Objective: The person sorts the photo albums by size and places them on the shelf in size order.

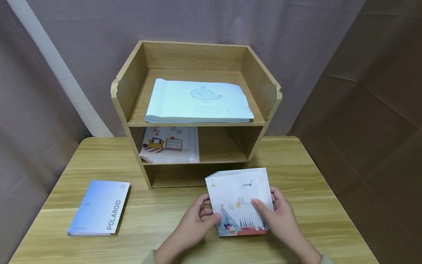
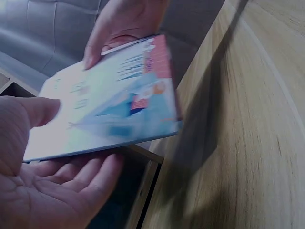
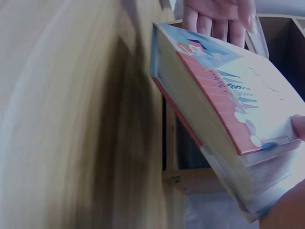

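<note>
Both hands hold a thick, square book (image 1: 239,205) over the front of the table. Its white cover carries a blue tent, small picture frames and a red strip along the bottom. My left hand (image 1: 199,220) has its thumb at the cover's left edge and its fingers underneath. From the right, my right hand (image 1: 280,216) grips the book with its thumb lying on the cover and its fingers behind. In the right wrist view the book (image 3: 267,100) shows its thick page block, tilted above the table.
A wooden shelf (image 1: 196,124) stands at the back. A whale-print book (image 1: 201,101) lies on its top, and an illustrated book (image 1: 169,146) on the middle level at left. A blue and white POLAROID book (image 1: 99,207) lies on the table (image 1: 158,209) at left.
</note>
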### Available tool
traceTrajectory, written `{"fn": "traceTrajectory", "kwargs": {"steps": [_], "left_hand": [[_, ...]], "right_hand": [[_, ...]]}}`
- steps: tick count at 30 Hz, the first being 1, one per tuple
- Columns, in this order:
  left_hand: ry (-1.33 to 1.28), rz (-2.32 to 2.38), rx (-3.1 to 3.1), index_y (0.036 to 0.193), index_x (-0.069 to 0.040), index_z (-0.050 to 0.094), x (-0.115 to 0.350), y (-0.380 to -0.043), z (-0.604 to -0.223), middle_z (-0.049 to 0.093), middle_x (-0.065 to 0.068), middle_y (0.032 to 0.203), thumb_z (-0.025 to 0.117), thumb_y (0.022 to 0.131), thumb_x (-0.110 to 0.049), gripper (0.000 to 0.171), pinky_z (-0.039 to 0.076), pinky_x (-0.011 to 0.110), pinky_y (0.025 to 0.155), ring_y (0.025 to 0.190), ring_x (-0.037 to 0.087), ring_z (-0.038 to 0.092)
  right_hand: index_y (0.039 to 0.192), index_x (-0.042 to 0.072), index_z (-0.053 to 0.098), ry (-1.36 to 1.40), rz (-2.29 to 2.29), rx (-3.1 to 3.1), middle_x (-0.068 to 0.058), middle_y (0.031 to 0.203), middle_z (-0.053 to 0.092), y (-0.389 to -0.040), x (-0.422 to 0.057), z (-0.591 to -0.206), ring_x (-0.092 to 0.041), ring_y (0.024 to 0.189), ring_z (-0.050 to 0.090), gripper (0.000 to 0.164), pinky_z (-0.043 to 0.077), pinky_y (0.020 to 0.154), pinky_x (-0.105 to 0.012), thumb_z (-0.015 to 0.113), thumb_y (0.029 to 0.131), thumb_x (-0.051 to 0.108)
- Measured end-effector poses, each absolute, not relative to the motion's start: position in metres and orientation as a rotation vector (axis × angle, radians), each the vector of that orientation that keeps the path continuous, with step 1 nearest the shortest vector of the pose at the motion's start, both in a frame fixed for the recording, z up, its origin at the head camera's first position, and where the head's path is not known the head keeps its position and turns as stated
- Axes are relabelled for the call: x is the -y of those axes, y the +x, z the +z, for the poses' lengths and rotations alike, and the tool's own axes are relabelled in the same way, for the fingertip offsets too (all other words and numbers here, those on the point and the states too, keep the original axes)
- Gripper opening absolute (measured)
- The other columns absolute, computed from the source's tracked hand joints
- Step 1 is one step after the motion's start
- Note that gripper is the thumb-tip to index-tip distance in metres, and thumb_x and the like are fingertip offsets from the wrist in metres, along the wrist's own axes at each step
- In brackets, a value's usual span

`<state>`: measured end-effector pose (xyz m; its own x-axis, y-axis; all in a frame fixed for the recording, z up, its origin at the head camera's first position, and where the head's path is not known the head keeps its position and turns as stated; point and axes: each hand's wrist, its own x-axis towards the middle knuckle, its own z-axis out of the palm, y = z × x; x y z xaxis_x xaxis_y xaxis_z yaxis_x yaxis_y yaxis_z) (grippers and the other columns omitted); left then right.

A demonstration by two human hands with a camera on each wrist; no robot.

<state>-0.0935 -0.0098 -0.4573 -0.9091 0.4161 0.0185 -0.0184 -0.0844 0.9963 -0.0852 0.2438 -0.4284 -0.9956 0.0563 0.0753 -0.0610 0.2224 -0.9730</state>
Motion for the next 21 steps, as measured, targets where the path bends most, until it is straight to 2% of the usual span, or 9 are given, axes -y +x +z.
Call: {"fn": "traceTrajectory", "kwargs": {"steps": [8,16,21], "left_hand": [[0.471,2.196,-1.934,0.139,-0.010,0.042,0.007,-0.091,-0.454,0.059,0.013,0.119,0.070,0.090,-0.019,0.057,0.053,0.032,0.089,0.106,0.024,0.062],[0.638,2.249,-2.143,0.135,-0.012,0.043,0.005,-0.086,-0.457,0.064,0.006,0.112,0.066,0.093,-0.014,0.049,0.058,0.034,0.075,0.093,0.019,0.066],[0.732,2.281,-2.297,0.132,-0.014,0.044,0.005,-0.086,-0.462,0.066,0.002,0.108,0.065,0.093,-0.010,0.044,0.058,0.032,0.071,0.090,0.017,0.067]], "right_hand": [[0.126,0.001,0.046,0.186,1.979,2.178,-0.016,0.103,0.066,-0.091,-0.227,-0.418,-0.030,0.080,0.069,0.042,0.058,0.063,-0.045,0.066,0.090,-0.001],[0.128,-0.003,0.042,0.265,2.111,2.051,-0.015,0.101,0.065,-0.095,-0.212,-0.413,-0.029,0.077,0.069,0.038,0.058,0.061,-0.045,0.059,0.093,-0.004],[0.129,-0.002,0.040,0.306,2.184,2.022,-0.015,0.103,0.064,-0.099,-0.205,-0.412,-0.029,0.078,0.069,0.038,0.058,0.062,-0.046,0.056,0.095,-0.004]]}}
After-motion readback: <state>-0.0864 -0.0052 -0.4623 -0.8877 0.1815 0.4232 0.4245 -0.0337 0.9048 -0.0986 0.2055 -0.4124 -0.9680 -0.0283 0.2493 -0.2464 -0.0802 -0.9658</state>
